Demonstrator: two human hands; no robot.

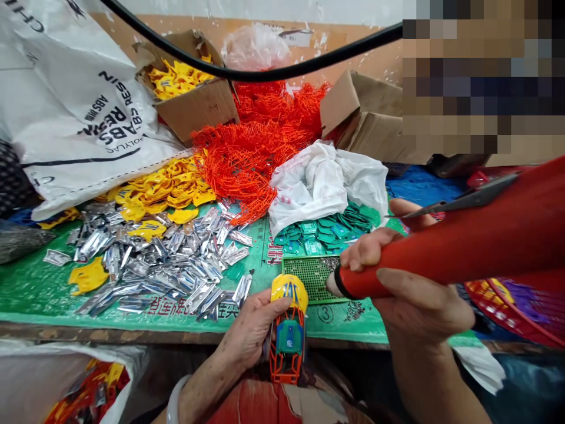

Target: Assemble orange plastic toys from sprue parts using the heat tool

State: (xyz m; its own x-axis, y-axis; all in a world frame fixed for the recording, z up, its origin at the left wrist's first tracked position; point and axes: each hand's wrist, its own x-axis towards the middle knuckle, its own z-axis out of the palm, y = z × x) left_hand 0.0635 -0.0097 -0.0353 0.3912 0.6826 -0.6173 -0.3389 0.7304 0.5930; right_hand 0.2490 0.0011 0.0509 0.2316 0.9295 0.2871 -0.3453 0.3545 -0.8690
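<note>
My left hand (249, 333) is closed round a small toy car (289, 330) with an orange frame, a yellow top and a green middle piece, held at the table's front edge. My right hand (415, 294) is wrapped round a thick red tool (445, 250). The tool's black-ringed tip sits just right of the car's yellow top, over a green perforated tray (309, 274). Grey metal snips (463, 200) stick out above the right hand's fingers; whether the hand holds them I cannot tell.
On the green mat (35, 288) lie a heap of silver pieces (168, 259), yellow pieces (154, 188), orange frames (251, 147) and green pieces (326, 232) under a white bag (322, 176). Cardboard boxes (198, 100) stand behind. A black cable (265, 73) hangs across.
</note>
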